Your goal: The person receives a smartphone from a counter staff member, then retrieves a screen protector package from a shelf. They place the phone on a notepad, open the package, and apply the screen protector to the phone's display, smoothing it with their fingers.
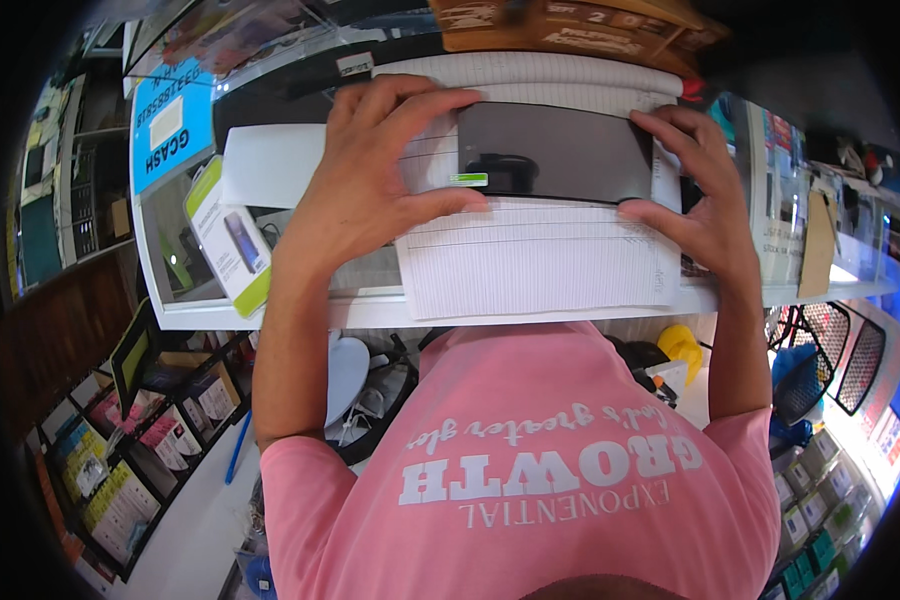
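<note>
A dark, glossy tinted screen protector (570, 140) is held level above an open ruled notebook (540, 270). My left hand (365, 180) grips its left end, thumb on the near edge and fingertips on the far edge. At the opposite end my right hand (708, 190) pinches it in the same way. A small green and white tab (470, 180) sticks to its near left corner. Left of my left forearm lies a white and green retail package (228, 240) with a phone-shaped picture. A plain white sheet (275, 165) shows partly behind my left hand.
A glass-topped counter with a white front edge (360, 314) carries these things. At its left stands a blue sign (173, 125); a brown wooden box (580, 28) is at the far side. Racks of packaged goods (140, 445) stand lower left. A mesh-backed chair (820, 365) is at the right.
</note>
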The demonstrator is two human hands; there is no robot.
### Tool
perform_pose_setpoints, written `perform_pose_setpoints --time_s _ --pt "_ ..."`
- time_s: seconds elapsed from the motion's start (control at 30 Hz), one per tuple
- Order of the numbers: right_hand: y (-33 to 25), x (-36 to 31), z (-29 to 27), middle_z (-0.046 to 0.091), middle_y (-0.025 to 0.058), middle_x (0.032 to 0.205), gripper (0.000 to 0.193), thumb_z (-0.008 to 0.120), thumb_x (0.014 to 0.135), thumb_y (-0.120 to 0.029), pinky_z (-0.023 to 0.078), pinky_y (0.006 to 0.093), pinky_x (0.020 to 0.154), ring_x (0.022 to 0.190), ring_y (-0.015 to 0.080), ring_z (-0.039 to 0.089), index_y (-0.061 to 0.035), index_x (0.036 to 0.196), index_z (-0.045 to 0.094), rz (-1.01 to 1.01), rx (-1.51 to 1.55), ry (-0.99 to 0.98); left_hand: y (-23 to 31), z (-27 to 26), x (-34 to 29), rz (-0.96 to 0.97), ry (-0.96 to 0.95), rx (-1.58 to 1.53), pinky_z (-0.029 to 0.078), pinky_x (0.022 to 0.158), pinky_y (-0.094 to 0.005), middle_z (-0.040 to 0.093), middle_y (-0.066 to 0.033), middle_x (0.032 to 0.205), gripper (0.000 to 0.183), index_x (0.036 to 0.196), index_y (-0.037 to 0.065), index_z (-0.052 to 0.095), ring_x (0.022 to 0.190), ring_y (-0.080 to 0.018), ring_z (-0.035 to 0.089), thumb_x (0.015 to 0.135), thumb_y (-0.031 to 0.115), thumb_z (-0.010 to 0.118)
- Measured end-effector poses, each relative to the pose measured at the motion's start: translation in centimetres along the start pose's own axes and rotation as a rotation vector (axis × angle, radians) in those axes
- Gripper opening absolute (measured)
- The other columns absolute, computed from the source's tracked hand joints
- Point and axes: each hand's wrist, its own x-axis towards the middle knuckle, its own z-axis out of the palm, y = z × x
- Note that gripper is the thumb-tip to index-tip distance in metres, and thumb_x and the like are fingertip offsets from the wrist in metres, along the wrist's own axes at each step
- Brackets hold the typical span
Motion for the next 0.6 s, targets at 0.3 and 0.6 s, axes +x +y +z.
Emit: perform_pose_setpoints --time_s 0.3,0.6 --pt "1.0 0.2 0.3 0.056 0.0112 0.136 0.078 0.094 0.071 -0.04 0.043 0.0418 0.109 0.129 0.031 0.051 -0.0145 0.139 0.067 -0.056 0.008 -0.021 0.7 -0.3 0.1 -0.075 -0.002 0.01 0.041 0.112 -0.0471 0.056 -0.0073 0.138 0.082 0.141 0.023 0.066 0.13 -0.0338 0.044 0.066 0.038 0.096" --pt "0.1 0.2 0.4 0.059 0.0104 0.135 0.074 0.094 0.071 -0.031 0.049 0.0387 0.1 0.125 0.0303 0.058 -0.0138 0.137 0.067 -0.046 0.053 0.014 0.1 -0.9 -0.8 0.03 0.001 0.033 0.04 0.114 -0.0481 0.052 -0.0122 0.142 0.092 0.148 0.02 0.058 0.132 -0.0375 0.044 0.066 0.045 0.095"
